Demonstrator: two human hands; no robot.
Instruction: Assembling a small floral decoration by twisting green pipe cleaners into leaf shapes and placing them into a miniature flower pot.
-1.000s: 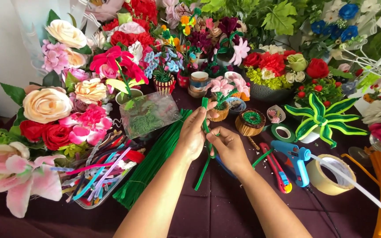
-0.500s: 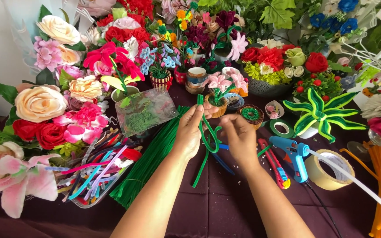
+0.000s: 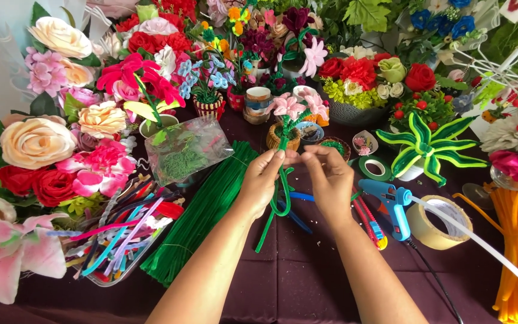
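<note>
Both hands pinch one green pipe cleaner (image 3: 280,201), looped, above the maroon cloth: left hand (image 3: 263,180) and right hand (image 3: 329,180) grip its top. Left of it: green pipe-cleaner bundle (image 3: 202,213), then clear tray (image 3: 128,264) of mixed-colour pipe cleaners. Right: blue glue gun (image 3: 392,204), tape roll (image 3: 436,223). Behind: small woven pot (image 3: 283,139) with pink flowers.

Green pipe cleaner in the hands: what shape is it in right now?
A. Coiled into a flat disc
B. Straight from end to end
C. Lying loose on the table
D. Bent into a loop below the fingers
D: the pipe cleaner curves into a loop under the left hand and right hand, which pinch its top, one end trailing down toward the table.
</note>
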